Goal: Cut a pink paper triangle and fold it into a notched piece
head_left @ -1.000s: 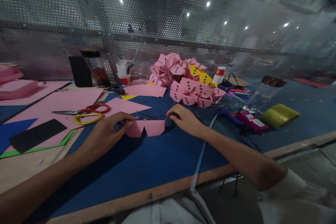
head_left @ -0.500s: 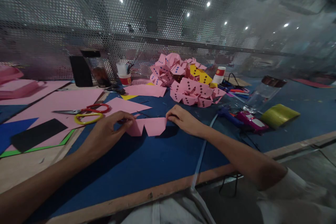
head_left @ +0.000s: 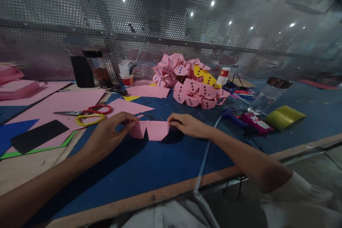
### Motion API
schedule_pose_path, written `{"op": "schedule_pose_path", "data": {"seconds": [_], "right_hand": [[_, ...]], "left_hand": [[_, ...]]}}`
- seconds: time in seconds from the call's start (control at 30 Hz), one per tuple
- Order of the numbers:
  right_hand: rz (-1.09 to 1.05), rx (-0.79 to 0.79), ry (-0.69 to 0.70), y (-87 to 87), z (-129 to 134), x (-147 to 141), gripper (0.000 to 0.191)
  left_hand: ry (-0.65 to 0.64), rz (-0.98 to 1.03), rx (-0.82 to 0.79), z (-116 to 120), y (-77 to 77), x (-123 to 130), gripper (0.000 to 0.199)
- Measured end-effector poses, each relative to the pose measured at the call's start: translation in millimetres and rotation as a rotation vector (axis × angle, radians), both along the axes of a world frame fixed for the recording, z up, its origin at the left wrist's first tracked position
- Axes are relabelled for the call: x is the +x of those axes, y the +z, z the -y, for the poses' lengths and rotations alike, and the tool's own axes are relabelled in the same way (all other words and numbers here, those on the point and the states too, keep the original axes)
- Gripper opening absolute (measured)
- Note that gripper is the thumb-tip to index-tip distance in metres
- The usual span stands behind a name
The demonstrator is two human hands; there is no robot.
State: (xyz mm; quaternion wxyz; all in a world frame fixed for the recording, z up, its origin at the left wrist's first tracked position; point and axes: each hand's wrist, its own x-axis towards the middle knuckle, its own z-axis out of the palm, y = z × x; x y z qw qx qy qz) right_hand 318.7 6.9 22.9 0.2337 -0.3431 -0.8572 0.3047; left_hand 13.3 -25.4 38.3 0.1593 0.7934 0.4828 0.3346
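A pink paper piece (head_left: 157,130), notched in the lower edge and cut at the corners, is held up just over the blue tabletop (head_left: 160,164). My left hand (head_left: 117,128) pinches its left end between thumb and fingers. At the opposite end, my right hand (head_left: 185,124) grips the upper corner with closed fingertips. Scissors (head_left: 92,114) with one red and one yellow handle lie beyond my left hand. Behind the piece sits a heap of folded pink paper shapes (head_left: 195,92) marked with dark and blue squares.
Pink sheets (head_left: 58,105) and a black card (head_left: 40,136) lie at the left. Glass jars (head_left: 269,96) and paper cups (head_left: 127,79) stand toward the back. On the right are a magenta tool (head_left: 256,123) and a yellow roll (head_left: 285,117). A perforated metal screen (head_left: 149,17) rises behind.
My right hand has shifted slightly down and toward the left at its end of the pink paper piece. My left hand stays almost where it was.
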Motion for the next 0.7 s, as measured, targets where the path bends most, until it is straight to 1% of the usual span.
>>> {"op": "schedule_pose_path", "data": {"seconds": [0.1, 0.2, 0.37, 0.47, 0.6, 0.7], "right_hand": [[0.003, -0.004, 0.048, 1.6, 0.5, 0.0, 0.016], [0.003, -0.007, 0.073, 4.1, 1.4, 0.0, 0.015], [-0.002, 0.031, 0.054, 2.3, 0.3, 0.5, 0.016], [-0.029, 0.05, 0.007, -1.7, -2.0, 1.0, 0.02], [-0.15, -0.068, -0.102, -6.5, -5.9, 1.7, 0.03], [-0.299, -0.212, -0.121, -7.9, -8.0, 1.1, 0.032]], "left_hand": [[-0.027, -0.004, 0.02, 1.6, 1.7, 1.6, 0.028], [-0.055, -0.006, 0.046, 0.4, -1.6, 0.7, 0.023], [-0.085, -0.007, 0.096, -5.9, -10.9, -5.7, 0.022], [-0.084, -0.019, 0.1, -8.7, -13.9, -8.8, 0.021], [-0.067, -0.011, 0.088, -9.6, -14.9, -9.1, 0.022], [-0.07, 0.0, 0.073, -8.9, -15.0, -8.5, 0.023]]}}
